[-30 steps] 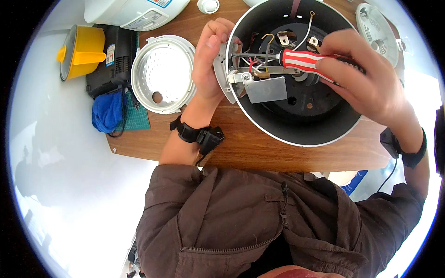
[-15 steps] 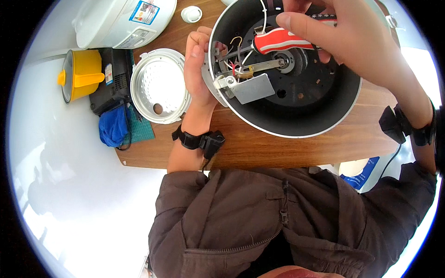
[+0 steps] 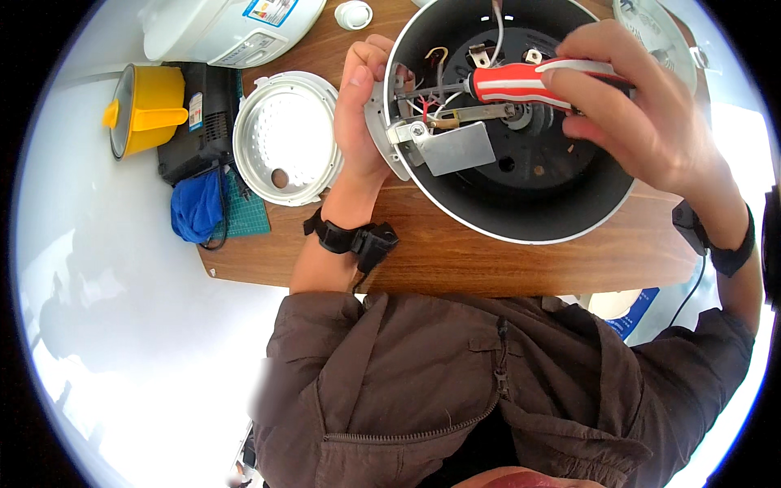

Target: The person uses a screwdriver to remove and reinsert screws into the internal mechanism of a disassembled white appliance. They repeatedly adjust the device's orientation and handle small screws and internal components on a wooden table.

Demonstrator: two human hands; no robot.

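Note:
A round rice cooker shell (image 3: pixel 569 215), black inside with a pale rim, sits on the table with its inner parts exposed. My left hand (image 3: pixel 360 118) is closed around a light grey panel (image 3: pixel 381 130) on the shell's left side; some fingertips are hidden behind it. In my right hand (image 3: pixel 643 110) is a red, white and black screwdriver (image 3: pixel 517 84), held nearly level with its shaft pointing left. The tip reaches the left inner wall behind the panel, among thin wires (image 3: pixel 431 104); its exact contact is too small to tell. Just below are a metal bracket and a flat silver plate (image 3: pixel 460 149).
Left of the shell lies a white perforated round lid (image 3: pixel 285 138). Further left are a yellow pot (image 3: pixel 150 110), a black case (image 3: pixel 191 138), a blue cloth (image 3: pixel 195 211) and a green mat (image 3: pixel 248 215). A white appliance (image 3: pixel 236 32) and small white cap (image 3: pixel 353 15) stand behind.
My right hand has shifted right and down, its fingers now further back on the screwdriver handle. The screwdriver lies more level. My left hand keeps its hold; the whole view has shifted slightly.

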